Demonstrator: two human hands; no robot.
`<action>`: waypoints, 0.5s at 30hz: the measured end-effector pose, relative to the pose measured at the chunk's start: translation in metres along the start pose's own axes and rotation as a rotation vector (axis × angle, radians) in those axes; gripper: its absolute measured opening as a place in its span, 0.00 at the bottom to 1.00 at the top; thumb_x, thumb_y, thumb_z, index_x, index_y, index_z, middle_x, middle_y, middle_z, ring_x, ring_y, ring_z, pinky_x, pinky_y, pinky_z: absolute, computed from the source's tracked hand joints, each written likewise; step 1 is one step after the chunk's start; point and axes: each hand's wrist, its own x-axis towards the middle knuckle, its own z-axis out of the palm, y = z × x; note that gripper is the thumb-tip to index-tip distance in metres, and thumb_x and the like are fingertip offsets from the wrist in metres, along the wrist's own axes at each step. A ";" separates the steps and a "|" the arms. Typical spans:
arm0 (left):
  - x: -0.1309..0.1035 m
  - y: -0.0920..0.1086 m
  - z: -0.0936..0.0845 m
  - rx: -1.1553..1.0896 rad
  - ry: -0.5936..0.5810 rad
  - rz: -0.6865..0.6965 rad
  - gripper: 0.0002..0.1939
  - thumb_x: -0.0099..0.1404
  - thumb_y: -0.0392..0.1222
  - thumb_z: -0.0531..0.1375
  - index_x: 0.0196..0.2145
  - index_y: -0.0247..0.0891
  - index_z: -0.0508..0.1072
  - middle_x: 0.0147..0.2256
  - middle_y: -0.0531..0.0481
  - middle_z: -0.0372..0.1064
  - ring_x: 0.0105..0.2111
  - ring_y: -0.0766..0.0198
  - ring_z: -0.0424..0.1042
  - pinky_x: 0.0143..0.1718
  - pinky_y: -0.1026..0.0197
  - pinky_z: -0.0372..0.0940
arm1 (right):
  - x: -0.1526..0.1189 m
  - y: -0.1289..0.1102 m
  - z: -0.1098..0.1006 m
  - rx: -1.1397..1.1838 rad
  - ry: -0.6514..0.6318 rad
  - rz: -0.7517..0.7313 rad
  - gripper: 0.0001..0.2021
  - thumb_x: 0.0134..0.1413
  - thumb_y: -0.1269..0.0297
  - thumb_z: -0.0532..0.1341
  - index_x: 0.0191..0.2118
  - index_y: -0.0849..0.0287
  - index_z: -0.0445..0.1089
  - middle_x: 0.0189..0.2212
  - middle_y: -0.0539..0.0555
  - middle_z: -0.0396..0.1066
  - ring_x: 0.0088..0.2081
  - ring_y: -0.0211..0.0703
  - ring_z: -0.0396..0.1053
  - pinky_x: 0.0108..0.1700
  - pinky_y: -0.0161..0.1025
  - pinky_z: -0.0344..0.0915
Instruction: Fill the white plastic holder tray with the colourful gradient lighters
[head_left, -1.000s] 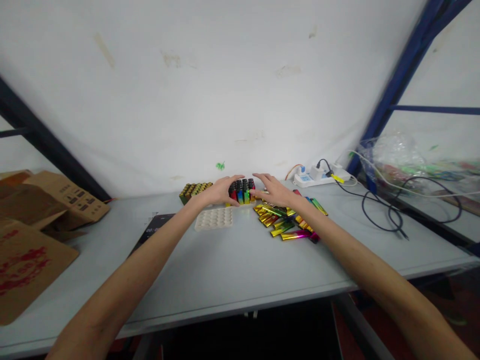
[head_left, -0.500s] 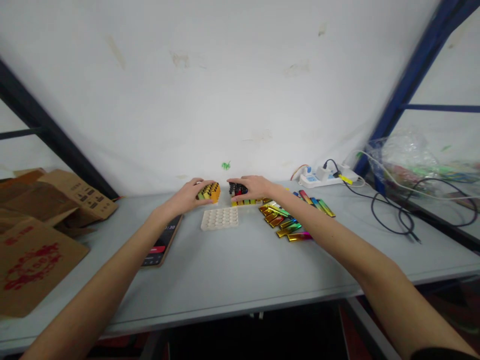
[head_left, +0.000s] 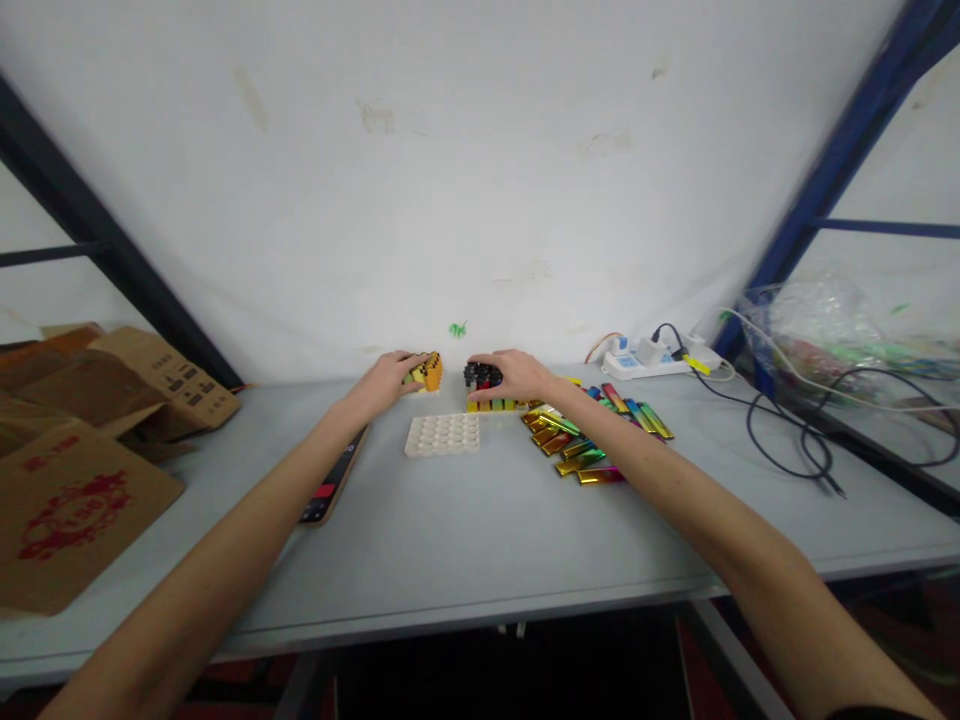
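My left hand (head_left: 381, 385) is wrapped around a bunch of yellow-orange lighters (head_left: 432, 371) with dark tops, close to the wall. To the right, my right hand (head_left: 519, 374) grips a cluster of black-topped lighters (head_left: 480, 375), its thumb at the front and fingers behind. Below that cluster shows a yellow, red and green row (head_left: 491, 405); the palm hides part of it. A white tray (head_left: 442, 436) with rows of round holes lies in front of and between the hands. Shiny metallic coloured lighter sleeves (head_left: 574, 442) are piled beside my right forearm.
A phone (head_left: 330, 490) lies partly under my left forearm. Cardboard boxes (head_left: 90, 510) stand at the left. A power strip (head_left: 645, 358) sits by the wall, with a black cable (head_left: 787, 460) looping across the right side. Clear plastic bags (head_left: 817, 320) lie at the far right.
My left hand has moved slightly back toward the wall with the yellow lighters, lower onto the table. The right hand stays at its cluster. The view has shifted slightly.
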 end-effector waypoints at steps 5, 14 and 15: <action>0.003 0.002 -0.006 -0.019 -0.021 0.010 0.31 0.67 0.52 0.60 0.63 0.36 0.71 0.58 0.36 0.72 0.56 0.45 0.72 0.61 0.48 0.64 | -0.003 -0.002 -0.003 -0.021 -0.008 0.004 0.41 0.56 0.31 0.62 0.66 0.56 0.67 0.47 0.63 0.78 0.47 0.56 0.75 0.48 0.43 0.65; -0.015 0.021 -0.014 -0.027 -0.052 0.074 0.29 0.67 0.51 0.60 0.62 0.36 0.72 0.57 0.36 0.72 0.56 0.46 0.72 0.61 0.48 0.64 | -0.012 -0.008 -0.004 -0.027 0.005 0.026 0.41 0.57 0.31 0.60 0.66 0.56 0.67 0.48 0.63 0.78 0.47 0.56 0.75 0.47 0.44 0.65; -0.015 0.022 -0.014 -0.034 -0.051 0.065 0.29 0.67 0.52 0.60 0.61 0.36 0.73 0.57 0.36 0.72 0.56 0.45 0.72 0.61 0.48 0.64 | -0.012 -0.008 -0.004 -0.027 0.008 0.036 0.41 0.57 0.31 0.60 0.66 0.56 0.67 0.48 0.63 0.78 0.47 0.56 0.75 0.47 0.45 0.65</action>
